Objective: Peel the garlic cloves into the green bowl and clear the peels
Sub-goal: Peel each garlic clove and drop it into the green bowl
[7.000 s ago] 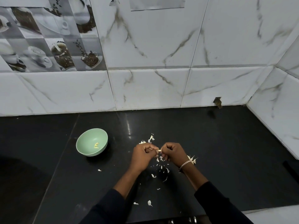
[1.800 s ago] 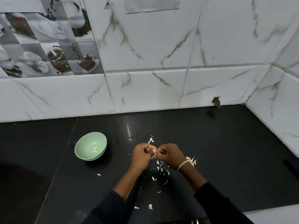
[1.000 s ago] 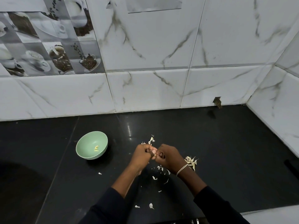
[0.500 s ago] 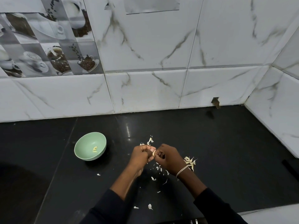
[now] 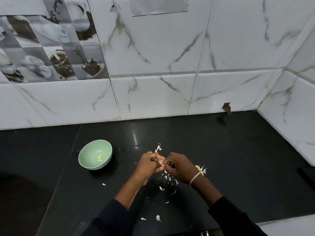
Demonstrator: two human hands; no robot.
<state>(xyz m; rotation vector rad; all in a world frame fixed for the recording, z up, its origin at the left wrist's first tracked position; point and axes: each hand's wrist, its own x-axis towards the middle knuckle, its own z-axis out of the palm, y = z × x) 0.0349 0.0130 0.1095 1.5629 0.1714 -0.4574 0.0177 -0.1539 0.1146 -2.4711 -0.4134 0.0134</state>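
Both hands are bunched together over the black counter (image 5: 238, 159), knuckles up, fingertips meeting in the middle. The left hand (image 5: 149, 163) is curled closed, and its thumb and forefinger pinch a small garlic clove (image 5: 162, 163) right where the two hands touch. The right hand (image 5: 179, 166) is curled closed too, its fingertips nipping at the same clove from the other side. Only a pale sliver of the clove shows between the fingertips, so I cannot tell for sure which way it points or how its long axis runs.

Just below the fingertips, toward the person, a scatter of white peels (image 5: 167, 179) lies on the counter, thinning out to a few loose flakes near the dark sleeves (image 5: 228, 217). A few more bits of skin (image 5: 158, 148) sit just beyond the fingers, toward the wall. Behind the right wrist, beside the metal bracelet (image 5: 195, 178), is a small clump of garlic (image 5: 202, 169), pale and spiky; whether it is whole cloves or husk I cannot tell.

The green bowl (image 5: 88, 160) stands upright well to the left of the left hand's knuckles, apart from it. At its bottom lies a yellowish peeled clove (image 5: 100, 158). White marbled tiles (image 5: 153, 96) rise beyond the counter.
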